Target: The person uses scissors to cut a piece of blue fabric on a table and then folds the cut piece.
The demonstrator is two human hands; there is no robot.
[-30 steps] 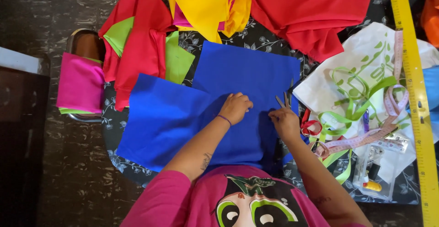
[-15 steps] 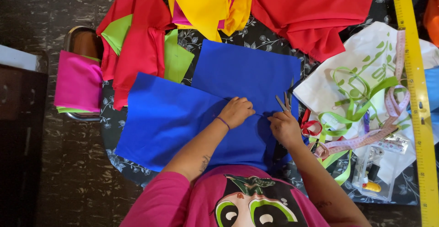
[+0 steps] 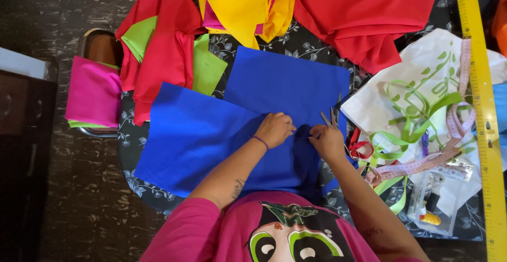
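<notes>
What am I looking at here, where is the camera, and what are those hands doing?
There is no machine: a person wears a camera on the head, looking down at their own two hands. The left hand and right hand both rest on blue cloth spread over a table with a dark flowered cover. Beside the right hand lie scissors. Around them are red cloth, yellow cloth, green ribbon, a pink tape measure and a yellow ruler.
</notes>
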